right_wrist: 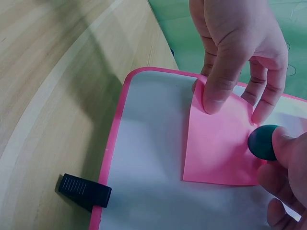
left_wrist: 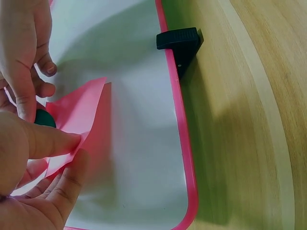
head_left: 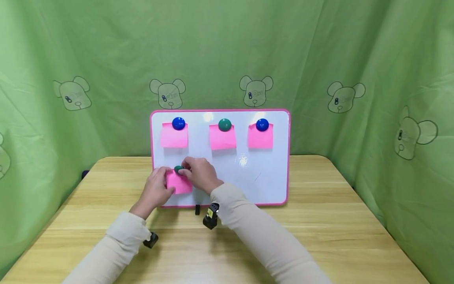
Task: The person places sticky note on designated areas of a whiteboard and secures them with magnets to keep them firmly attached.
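Observation:
A pink sticky note (head_left: 179,184) lies against the lower left of a pink-framed whiteboard (head_left: 227,173). My left hand (head_left: 156,188) pinches the note's left edge between thumb and fingers; in the left wrist view the note's lower part (left_wrist: 91,108) stands off the board. My right hand (head_left: 203,173) holds a green round magnet (right_wrist: 263,142) at the note's top edge, thumb on one side of it. In the right wrist view my left thumb (right_wrist: 214,98) lies over the note's face.
Along the board's top, three pink notes hang under a blue magnet (head_left: 179,123), a green magnet (head_left: 225,125) and another blue magnet (head_left: 262,125). A black foot clip (head_left: 197,210) grips the lower frame. The board stands on a wooden table (head_left: 319,221) before a green curtain (head_left: 213,47).

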